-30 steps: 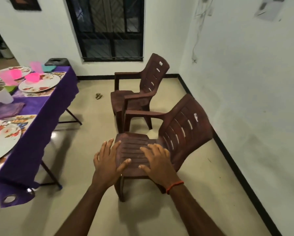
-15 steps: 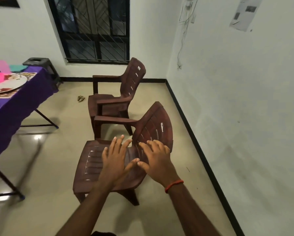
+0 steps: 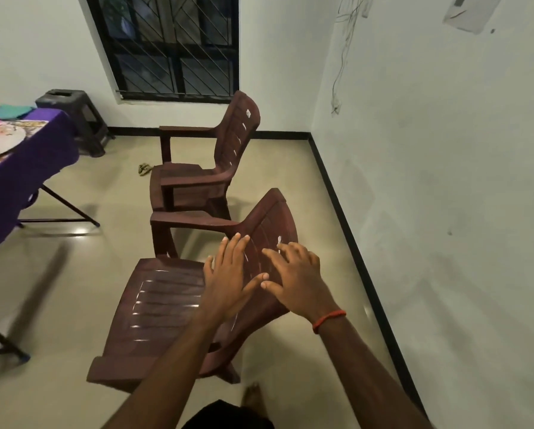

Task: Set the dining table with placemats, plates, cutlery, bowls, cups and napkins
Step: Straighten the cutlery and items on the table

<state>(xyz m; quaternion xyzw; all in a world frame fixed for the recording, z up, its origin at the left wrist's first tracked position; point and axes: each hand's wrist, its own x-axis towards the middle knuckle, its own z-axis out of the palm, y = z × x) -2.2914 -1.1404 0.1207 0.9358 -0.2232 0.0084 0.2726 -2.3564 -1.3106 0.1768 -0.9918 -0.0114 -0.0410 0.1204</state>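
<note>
both hands spread, grasping nothing: left hand (image 3: 228,274) and right hand (image 3: 293,277) over near brown chair (image 3: 166,305); table (image 3: 18,174) far left.

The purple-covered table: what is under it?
Thin black legs stand under it on the beige floor, where a bright reflection shows. The hanging purple cloth covers the upper parts of the legs and the underside of the tabletop, so these cannot be seen.

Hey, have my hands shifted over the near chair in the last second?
Yes. Against the near chair, the left hand and right hand went from over its seat to over its backrest.
</note>
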